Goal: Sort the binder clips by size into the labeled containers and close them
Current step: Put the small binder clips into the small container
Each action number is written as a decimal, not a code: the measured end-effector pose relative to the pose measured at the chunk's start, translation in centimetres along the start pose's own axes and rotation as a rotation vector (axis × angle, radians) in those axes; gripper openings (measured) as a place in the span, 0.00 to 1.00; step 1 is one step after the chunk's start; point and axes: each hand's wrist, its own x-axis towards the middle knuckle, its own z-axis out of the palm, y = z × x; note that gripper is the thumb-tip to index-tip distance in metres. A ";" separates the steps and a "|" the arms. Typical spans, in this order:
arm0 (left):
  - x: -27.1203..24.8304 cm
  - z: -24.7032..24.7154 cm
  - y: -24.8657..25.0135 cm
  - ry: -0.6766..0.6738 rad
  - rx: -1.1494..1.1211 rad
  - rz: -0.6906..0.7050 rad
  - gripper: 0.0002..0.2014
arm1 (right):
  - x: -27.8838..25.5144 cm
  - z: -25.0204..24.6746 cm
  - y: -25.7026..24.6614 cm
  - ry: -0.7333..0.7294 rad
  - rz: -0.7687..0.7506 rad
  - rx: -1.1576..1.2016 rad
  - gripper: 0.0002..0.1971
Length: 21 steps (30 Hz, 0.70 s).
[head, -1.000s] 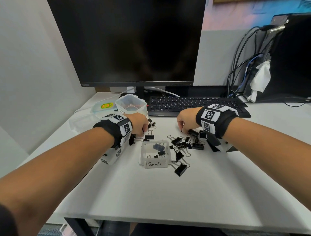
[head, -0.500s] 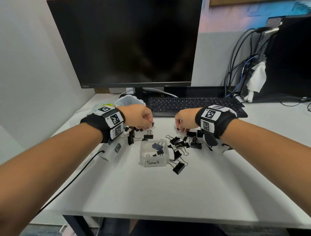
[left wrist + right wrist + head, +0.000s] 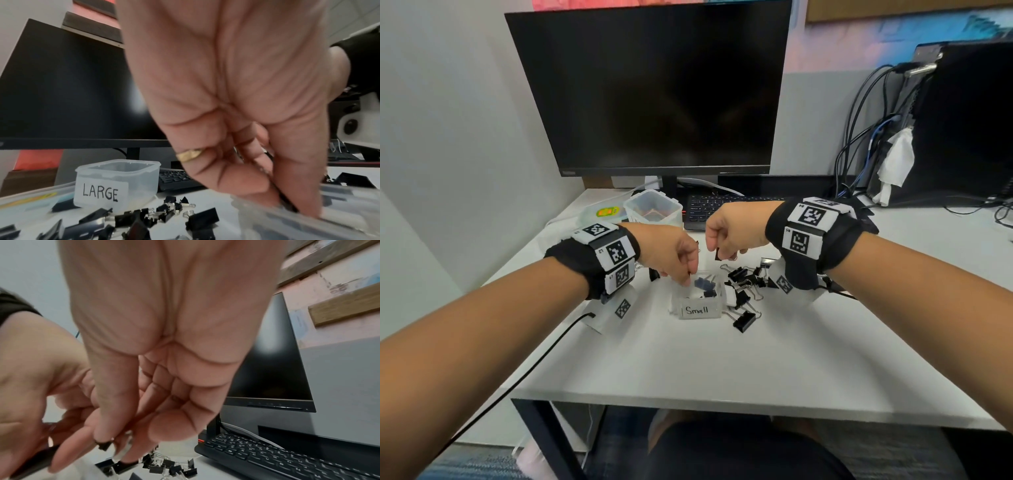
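A clear tub labelled "Small" (image 3: 699, 310) sits mid-desk with a few small clips inside. My left hand (image 3: 686, 279) reaches down into its open top and pinches a small black binder clip (image 3: 286, 203) between thumb and fingers. My right hand (image 3: 717, 254) hovers just behind and right of the tub, pinching another small black clip (image 3: 103, 446) at its fingertips. Loose black binder clips (image 3: 744, 282) lie in a pile to the right of the tub, and more (image 3: 156, 216) lie to its left. The open tub labelled "LARGE" (image 3: 115, 180) stands behind the left hand.
A tub lid with a yellow sticker (image 3: 604, 213) lies at the back left. A black keyboard (image 3: 709, 209) and the monitor (image 3: 654, 89) stand behind the clips. Cables and a computer tower (image 3: 962, 130) fill the back right. A black cable (image 3: 544, 353) trails off the desk's left front.
Both hands have lifted off the clip piles and come together toward the Small tub. The left hand moved right and down into it; the right hand rose with a clip.
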 end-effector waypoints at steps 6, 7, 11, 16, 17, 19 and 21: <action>-0.4 0.7 0.4 0.011 0.087 0.005 0.12 | -0.6 1.1 -0.8 -0.007 -0.008 0.068 0.09; -0.4 0.6 0.4 0.011 0.082 0.007 0.12 | -0.6 1.2 -0.9 -0.012 -0.011 0.077 0.10; -0.8 0.1 0.3 -0.003 0.033 0.003 0.12 | -0.7 1.8 -1.1 -0.046 -0.020 0.106 0.11; -1.2 -0.8 -0.5 0.066 0.019 -0.008 0.08 | -0.6 2.0 -0.9 -0.043 -0.027 0.114 0.06; -1.2 -0.9 -0.8 0.088 0.046 -0.014 0.07 | -0.5 1.9 -0.7 -0.028 -0.026 0.108 0.06; -1.0 -0.9 -1.3 0.155 0.148 -0.042 0.04 | -0.5 1.7 -0.4 0.002 -0.014 0.094 0.05; -0.8 -0.8 -2.0 0.219 0.257 -0.069 0.03 | -0.4 1.5 0.2 0.024 0.012 0.062 0.05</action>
